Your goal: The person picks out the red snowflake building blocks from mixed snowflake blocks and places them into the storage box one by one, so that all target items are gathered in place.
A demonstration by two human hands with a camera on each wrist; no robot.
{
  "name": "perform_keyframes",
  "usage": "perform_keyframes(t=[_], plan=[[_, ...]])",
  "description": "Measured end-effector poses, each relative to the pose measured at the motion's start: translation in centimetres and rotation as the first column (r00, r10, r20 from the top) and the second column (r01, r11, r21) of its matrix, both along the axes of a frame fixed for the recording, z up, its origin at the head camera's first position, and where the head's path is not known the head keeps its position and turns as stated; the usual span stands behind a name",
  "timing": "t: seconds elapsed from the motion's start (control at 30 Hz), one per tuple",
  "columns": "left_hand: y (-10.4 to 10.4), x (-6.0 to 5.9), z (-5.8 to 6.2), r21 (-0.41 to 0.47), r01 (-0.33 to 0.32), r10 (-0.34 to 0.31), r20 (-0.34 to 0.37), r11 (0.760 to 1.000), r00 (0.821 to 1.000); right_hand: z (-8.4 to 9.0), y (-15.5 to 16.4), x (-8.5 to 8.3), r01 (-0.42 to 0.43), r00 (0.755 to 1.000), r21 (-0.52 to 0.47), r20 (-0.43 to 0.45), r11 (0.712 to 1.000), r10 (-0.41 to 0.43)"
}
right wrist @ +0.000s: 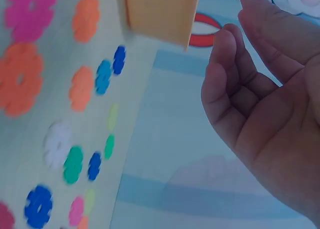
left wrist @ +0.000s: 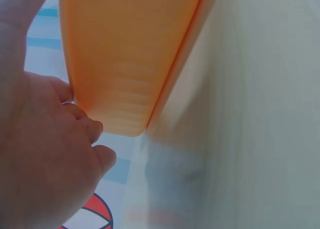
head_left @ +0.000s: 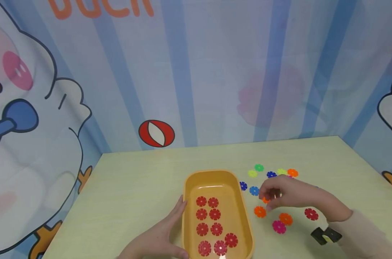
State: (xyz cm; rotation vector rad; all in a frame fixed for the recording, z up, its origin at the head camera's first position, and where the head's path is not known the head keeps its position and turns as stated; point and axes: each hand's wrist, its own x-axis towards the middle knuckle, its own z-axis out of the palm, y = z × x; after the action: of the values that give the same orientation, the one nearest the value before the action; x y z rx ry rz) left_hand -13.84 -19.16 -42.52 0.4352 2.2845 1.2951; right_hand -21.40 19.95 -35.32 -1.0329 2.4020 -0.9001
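A yellow-orange plastic tray (head_left: 244, 223) lies lengthwise on the table, with several red snowflake-shaped discs (head_left: 201, 214) inside, mostly in pairs of rows. My left hand (head_left: 160, 233) rests against the tray's left side, its fingers along the outside wall and its thumb at the rim. In the left wrist view those fingers touch the tray wall (left wrist: 120, 64) from outside. To the right of the tray, my right hand (head_left: 289, 192) hovers over loose discs, its fingers loosely bent. Nothing shows between its fingers in the right wrist view. Near its fingertips lies an orange disc (head_left: 259, 212).
Loose discs lie right of the tray: a pink disc (head_left: 279, 227), a red disc (head_left: 311, 214), a light blue disc (head_left: 254, 190), a green disc (head_left: 259, 167) and several others. A printed cloth backdrop (head_left: 215, 72) stands behind the pale table (head_left: 134, 187).
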Motion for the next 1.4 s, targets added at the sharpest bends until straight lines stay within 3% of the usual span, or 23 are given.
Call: perform_keyframes(t=[0.57,0.9,1.03,1.27,1.4], plan=[[0.1,0.1,0.0,-0.002,-0.001,0.001,0.000,1.000,1.000,-3.3,7.5,0.4,0.252,0.967,0.063,0.019,0.966,-0.254],[0.0,0.2,0.3,-0.028,0.020,-0.021,-0.041,0.999,0.999,-4.7,10.2,0.1,0.361,0.923,0.178,0.072,0.915,-0.378],[0.0,0.2,0.4,-0.033,0.019,-0.020,-0.036,0.999,0.999,-5.4,10.8,0.0,0.372,0.915,0.203,0.082,0.906,-0.394],[0.0,0.1,0.3,-0.017,0.006,-0.006,-0.007,1.000,1.000,-6.3,11.5,0.0,0.319,0.937,0.191,0.081,0.928,-0.339],[0.0,0.0,0.1,0.000,0.001,-0.001,0.007,1.000,1.000,-6.6,11.5,-0.1,0.317,0.937,0.204,0.087,0.926,-0.339]])
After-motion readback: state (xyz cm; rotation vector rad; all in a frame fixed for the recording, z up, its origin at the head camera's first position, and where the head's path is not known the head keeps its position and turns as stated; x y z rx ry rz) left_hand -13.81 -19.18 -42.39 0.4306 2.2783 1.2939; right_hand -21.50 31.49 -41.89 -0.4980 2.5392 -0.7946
